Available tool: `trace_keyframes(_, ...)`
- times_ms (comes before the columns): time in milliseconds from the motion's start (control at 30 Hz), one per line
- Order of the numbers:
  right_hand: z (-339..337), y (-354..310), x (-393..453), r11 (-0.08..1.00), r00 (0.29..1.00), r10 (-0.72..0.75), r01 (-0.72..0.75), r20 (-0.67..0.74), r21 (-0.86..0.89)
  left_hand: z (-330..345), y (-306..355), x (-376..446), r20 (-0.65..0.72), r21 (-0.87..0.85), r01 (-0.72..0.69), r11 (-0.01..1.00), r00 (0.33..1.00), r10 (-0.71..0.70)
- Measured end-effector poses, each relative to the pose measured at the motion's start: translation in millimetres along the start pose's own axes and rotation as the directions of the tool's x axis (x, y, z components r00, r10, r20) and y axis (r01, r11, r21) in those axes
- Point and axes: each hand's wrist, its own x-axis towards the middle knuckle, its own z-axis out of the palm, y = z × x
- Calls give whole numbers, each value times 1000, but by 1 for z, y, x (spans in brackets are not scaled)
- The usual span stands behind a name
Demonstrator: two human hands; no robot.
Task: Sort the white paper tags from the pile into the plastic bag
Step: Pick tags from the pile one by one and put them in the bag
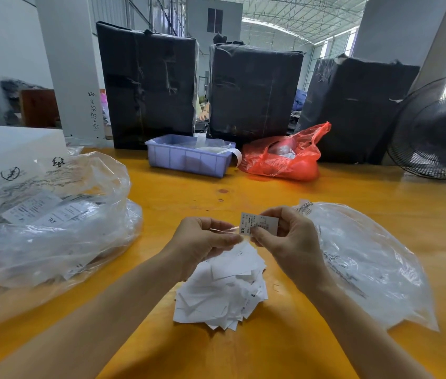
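A pile of white paper tags (222, 291) lies on the yellow table (271, 351), close in front of me. Above the pile my right hand (284, 236) pinches a single white tag (257, 222) printed "XS". My left hand (202, 239) pinches a thin clear strip that runs to the tag's left edge. A clear plastic bag (366, 263) lies flat to the right of my right hand. A larger clear plastic bag (52, 214) with printed tags inside sits at the left.
At the back of the table stand a lilac plastic bin (189, 160), a red plastic bag (284, 157) and three tall black-wrapped bales (254, 91). A black fan (437, 129) stands at the right edge.
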Motion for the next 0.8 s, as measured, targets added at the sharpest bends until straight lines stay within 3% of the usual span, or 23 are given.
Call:
trace_keyframes(167, 1, -1, 0, 999, 1000, -8, 8, 5, -32, -1, 0, -1, -4, 23, -8, 1000, 1000, 9)
trace_keyframes(567, -2, -3, -1, 993, 979, 118, -118, 168, -11, -2, -2, 0, -22, 42, -33, 999, 999, 34)
trace_keyframes(800, -3, -6, 1, 985, 990, 121, -128, 70, 117, -3, -1, 0, -42, 3, -52, 999, 998, 52)
